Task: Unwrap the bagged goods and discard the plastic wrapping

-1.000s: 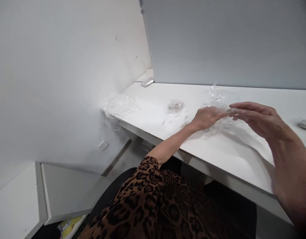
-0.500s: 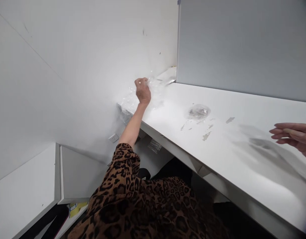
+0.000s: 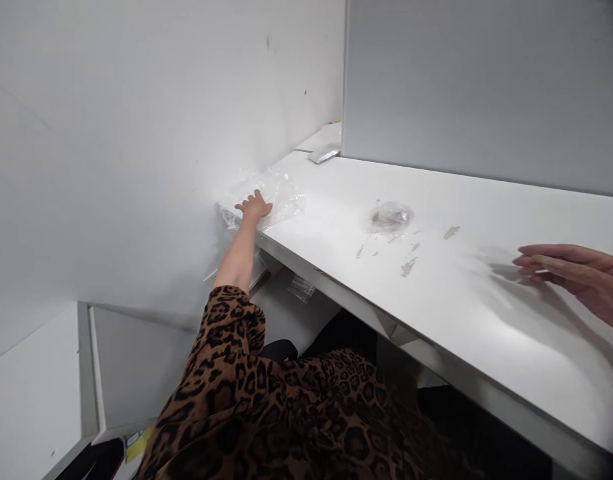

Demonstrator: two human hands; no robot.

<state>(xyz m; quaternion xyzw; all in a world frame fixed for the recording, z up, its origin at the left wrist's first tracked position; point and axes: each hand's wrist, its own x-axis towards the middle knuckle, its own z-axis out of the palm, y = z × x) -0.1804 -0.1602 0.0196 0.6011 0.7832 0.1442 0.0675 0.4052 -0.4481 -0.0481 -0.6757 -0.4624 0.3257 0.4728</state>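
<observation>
Fingers point(image 3: 250, 200) of the left hand point(image 3: 255, 206) lie spread and flat on a heap of clear wrap point(image 3: 274, 195), pressing down on it rather than pinching it; this sits left of centre in the head view, at the far left corner of the counter point(image 3: 486, 313), where the counter meets the white wall point(image 3: 111, 147). Part of the wrap hangs over the counter's left edge, just below the hand. From the hand, the bare forearm runs down to a leopard-print sleeve point(image 3: 226, 360) at the lower middle of the frame. At the right edge, the right hand point(image 3: 576, 277) hovers just above the counter, fingers held straight and close together, pointing left, with nothing in them; its shadow falls on the white top beside it. Between the two hands, near the centre of the frame, a small crumpled wad point(image 3: 390, 217) of clear film rests on the counter, with a few small scraps point(image 3: 407, 267) scattered just below and to its right. A grey panel point(image 3: 486, 87) stands along the counter's back edge in the upper right.
</observation>
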